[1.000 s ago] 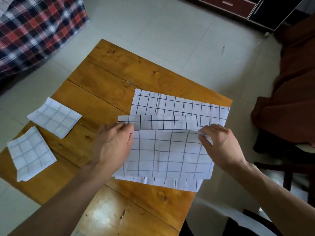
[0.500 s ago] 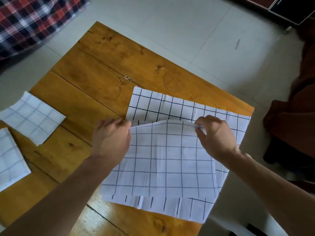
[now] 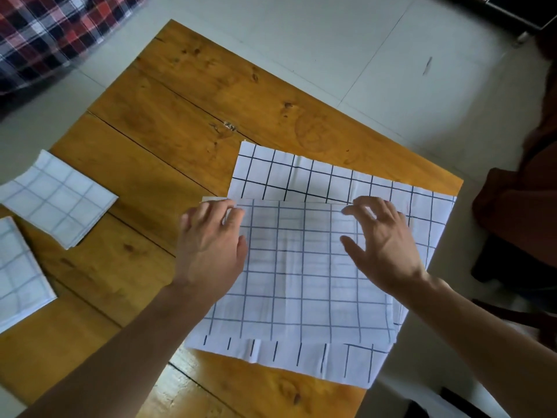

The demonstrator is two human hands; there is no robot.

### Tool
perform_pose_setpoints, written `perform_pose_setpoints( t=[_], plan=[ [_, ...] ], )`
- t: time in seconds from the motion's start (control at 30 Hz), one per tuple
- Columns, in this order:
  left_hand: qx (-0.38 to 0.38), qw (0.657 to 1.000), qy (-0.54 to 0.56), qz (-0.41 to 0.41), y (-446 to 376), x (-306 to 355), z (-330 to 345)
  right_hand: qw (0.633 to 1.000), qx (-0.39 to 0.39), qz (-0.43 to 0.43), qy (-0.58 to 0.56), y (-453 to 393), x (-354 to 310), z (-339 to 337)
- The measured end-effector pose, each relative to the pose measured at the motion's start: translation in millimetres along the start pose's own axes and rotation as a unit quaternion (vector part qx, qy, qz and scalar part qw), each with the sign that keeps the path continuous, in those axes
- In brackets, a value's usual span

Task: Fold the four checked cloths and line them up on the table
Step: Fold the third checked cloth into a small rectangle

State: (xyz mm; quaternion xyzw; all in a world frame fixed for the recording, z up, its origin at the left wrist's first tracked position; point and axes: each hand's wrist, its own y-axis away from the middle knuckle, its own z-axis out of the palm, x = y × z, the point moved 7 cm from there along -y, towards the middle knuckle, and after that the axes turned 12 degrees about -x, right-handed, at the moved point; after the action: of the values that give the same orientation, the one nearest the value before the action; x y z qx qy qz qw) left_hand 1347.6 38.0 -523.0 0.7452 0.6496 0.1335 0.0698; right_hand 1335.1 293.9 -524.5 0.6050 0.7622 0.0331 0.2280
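Released since a moment ago: folded flap laid flat on top cloth [image 3: 301, 267], left hand [image 3: 211, 248] resting on its left edge, right hand [image 3: 382, 245] hovering, fingers spread. Underneath, fourth cloth [image 3: 301, 176] may drag askew. Far left, two folded squares [image 3: 57, 197] wait.

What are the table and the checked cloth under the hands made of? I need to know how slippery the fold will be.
The table looks like solid wood planks with a glossy orange-brown varnish: knots, grain and plank seams show. The checked cloth under the left hand and right hand looks like thin woven fabric, probably cotton, matte, with soft creases; the exact fibre cannot be told.
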Motion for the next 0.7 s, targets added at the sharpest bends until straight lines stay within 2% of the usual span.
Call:
perform_pose_setpoints(
  t=[0.13,0.3,0.43,0.7],
  plan=[
    [-0.015,0.999,0.018,0.049,20.9,15.2,8.7,0.997,-0.046,-0.054,-0.012,18.6,-32.7,21.9],
    [-0.039,0.996,0.012,0.082,61.7,29.7,33.1,0.992,-0.085,-0.083,0.038,55.8,-62.6,60.4],
    [-0.05,0.995,0.013,0.089,91.7,34.0,57.4,0.99,-0.101,-0.078,0.066,79.2,-71.6,87.1],
    [-0.033,0.993,0.019,0.112,124.2,27.4,82.1,0.992,-0.118,-0.038,0.035,107.8,-64.8,113.5]
  ],
)
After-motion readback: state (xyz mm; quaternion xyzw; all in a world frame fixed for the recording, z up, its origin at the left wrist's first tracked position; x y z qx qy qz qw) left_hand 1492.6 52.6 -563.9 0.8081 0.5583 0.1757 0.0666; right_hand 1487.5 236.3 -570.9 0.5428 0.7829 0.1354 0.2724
